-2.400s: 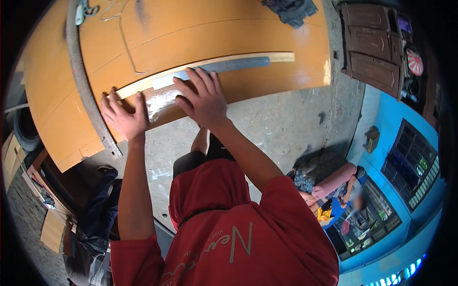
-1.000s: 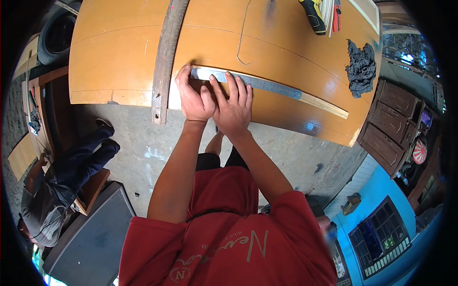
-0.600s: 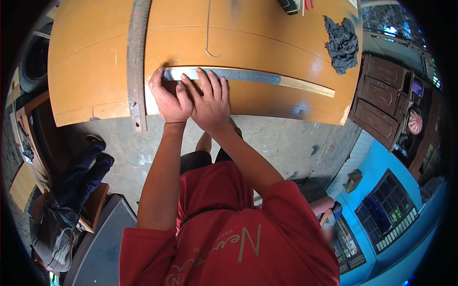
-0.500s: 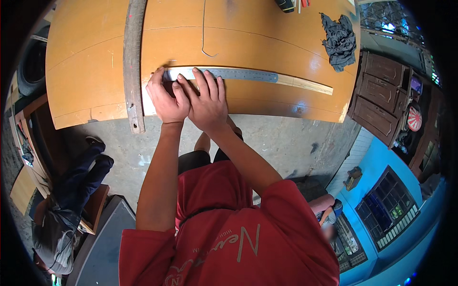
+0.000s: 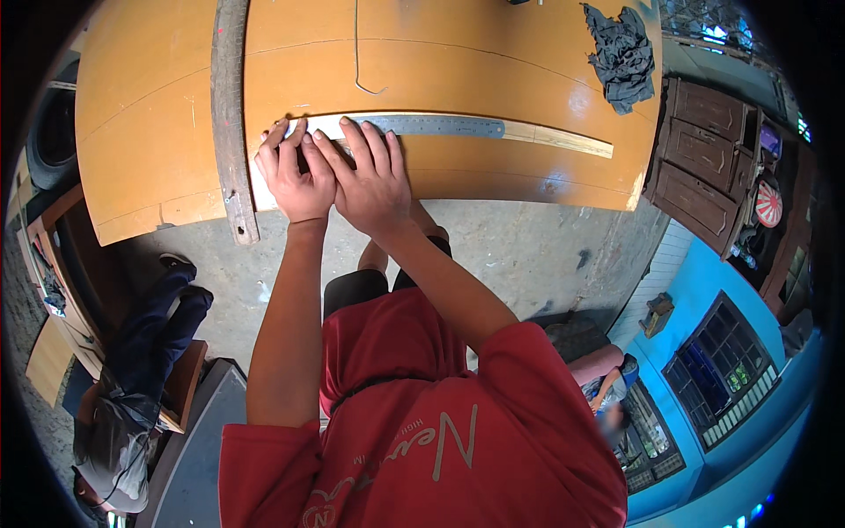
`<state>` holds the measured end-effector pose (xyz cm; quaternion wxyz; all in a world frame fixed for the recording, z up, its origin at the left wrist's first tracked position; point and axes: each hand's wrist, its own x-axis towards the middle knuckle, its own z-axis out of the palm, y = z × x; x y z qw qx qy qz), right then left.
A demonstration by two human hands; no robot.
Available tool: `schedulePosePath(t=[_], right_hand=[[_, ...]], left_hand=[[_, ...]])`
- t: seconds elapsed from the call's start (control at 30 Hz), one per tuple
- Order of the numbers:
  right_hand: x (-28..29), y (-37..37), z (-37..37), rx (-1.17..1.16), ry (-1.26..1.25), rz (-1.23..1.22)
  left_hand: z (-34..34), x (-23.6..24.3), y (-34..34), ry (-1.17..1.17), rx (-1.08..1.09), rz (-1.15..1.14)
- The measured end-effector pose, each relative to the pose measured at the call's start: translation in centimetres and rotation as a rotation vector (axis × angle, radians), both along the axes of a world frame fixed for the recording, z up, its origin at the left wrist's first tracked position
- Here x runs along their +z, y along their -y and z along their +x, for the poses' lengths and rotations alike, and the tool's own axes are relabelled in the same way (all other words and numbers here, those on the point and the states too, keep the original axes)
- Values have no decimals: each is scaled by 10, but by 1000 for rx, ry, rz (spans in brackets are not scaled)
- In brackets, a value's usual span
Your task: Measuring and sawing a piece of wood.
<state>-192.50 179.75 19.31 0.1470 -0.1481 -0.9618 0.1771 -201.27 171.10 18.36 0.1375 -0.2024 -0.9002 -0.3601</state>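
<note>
While the left part of the ruler (image 5: 440,126) is covered by fingers, its right part is left exposed. Ruler: grey, laid lengthwise on the strip (image 5: 559,138), near the front edge of the table (image 5: 493,176). Strip: pale wood, extended past the ruler's right end. Left hand (image 5: 297,180): placed at the ruler's left end, fingers bent; whether anything is pinched there cannot be told. Right hand (image 5: 371,183): set against the left hand, unclenched, fingers extended, tips rested on the ruler. Bar (image 5: 229,123): dark, laid crosswise, left of the ruler. Wire (image 5: 356,48): thin, placed beyond the ruler, its hooked end turned near it. Cloth (image 5: 620,57): black, crumpled, laid beyond the ruler and to its right. Cabinet (image 5: 702,145): brown, panelled, stood well apart, right of the ruler.
</note>
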Motion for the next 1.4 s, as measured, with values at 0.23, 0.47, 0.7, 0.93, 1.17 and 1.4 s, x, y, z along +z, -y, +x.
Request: schedulePosePath(t=[0.23, 0.47, 0.7, 0.93, 1.17, 1.4], right_hand=[[2, -2, -1, 8, -8, 12], [2, -2, -1, 7, -36, 19], [-2, -1, 0, 2, -44, 28], [3, -2, -2, -24, -88, 38], [3, 0, -3, -36, -157, -5], [7, -4, -1, -45, -160, -54]], left_hand=[[-2, -5, 2, -14, -12, 3], [-3, -7, 3, -8, -12, 32], [-2, -6, 1, 24, -7, 34], [-3, -5, 1, 33, -25, 36], [0, -12, 4, 42, 8, 35], [1, -13, 0, 38, 0, 50]])
